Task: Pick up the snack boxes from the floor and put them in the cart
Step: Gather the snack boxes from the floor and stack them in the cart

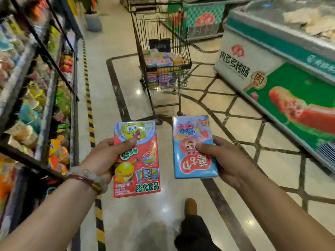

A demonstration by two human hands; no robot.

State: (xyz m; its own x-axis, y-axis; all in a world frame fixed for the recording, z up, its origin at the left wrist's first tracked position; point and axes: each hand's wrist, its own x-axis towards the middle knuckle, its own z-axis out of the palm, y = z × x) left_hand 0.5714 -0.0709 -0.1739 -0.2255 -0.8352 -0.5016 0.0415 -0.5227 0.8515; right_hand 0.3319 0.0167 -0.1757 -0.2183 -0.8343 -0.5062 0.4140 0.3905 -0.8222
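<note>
Shelves (36, 84) line the left. Left hand (101, 158) has its grip clamped on the red box (137, 171), thumb on its face. Right hand (226, 160) grips the blue box (190, 134) likewise. Ahead stands the cart (163, 57), boxes piled inside; freezer (272, 57) on the right.

Red snack box (136, 158): printed cardboard, glossy face with light sheen. Blue snack box (194, 147): same glossy printed card. Cart (163, 57): dark metal wire, matt. Floor (145, 214): polished stone tile, highly reflective. Freezer (272, 69): smooth glossy printed panel, glass lid. Bracelet (87, 175): smooth beads, pale translucent and dark red. Shoe (190, 206): tan, matt.
</note>
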